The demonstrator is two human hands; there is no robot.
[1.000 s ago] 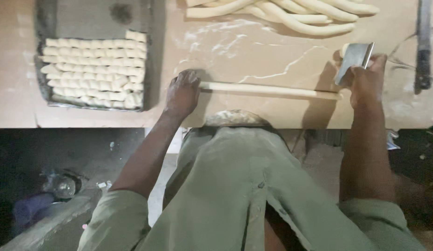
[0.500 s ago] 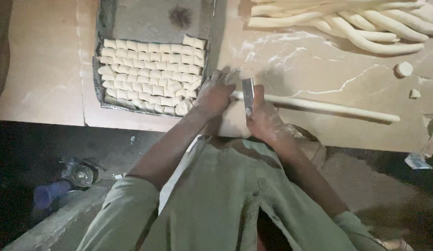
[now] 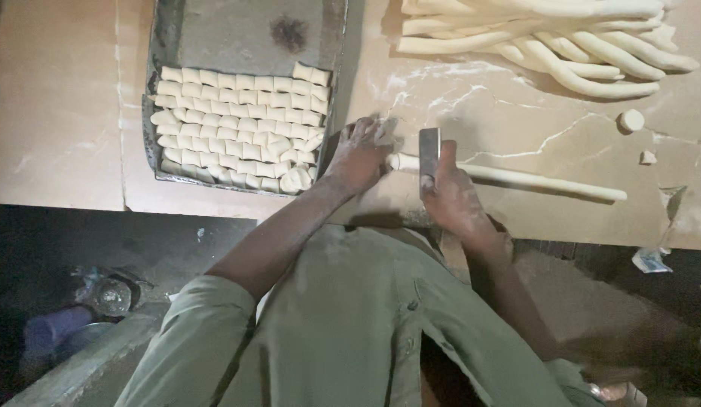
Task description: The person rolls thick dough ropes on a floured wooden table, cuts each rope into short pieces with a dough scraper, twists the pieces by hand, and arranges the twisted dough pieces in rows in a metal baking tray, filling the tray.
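Observation:
A long thin dough rope [image 3: 531, 180] lies across the floured wooden table [image 3: 56, 136]. My right hand [image 3: 450, 192] grips a flat metal scraper blade [image 3: 429, 154] set upright across the rope near its left end. My left hand [image 3: 359, 153] rests on the table at that left end, fingers over the cut pieces, next to the tray's right edge. A dark metal tray [image 3: 237, 38] holds several rows of small cut dough pieces [image 3: 241, 124] in its near half.
A pile of thick dough ropes [image 3: 561, 41] lies at the far right of the table. Two small dough bits [image 3: 631, 120] sit right of the rope. Below the table edge, a dark floor holds a jar [image 3: 113, 296] and a purple object [image 3: 53, 328].
The view shifted so the tray and hands sit further right. My right hand came from the rope's right end to its left end with the scraper, close to my left hand.

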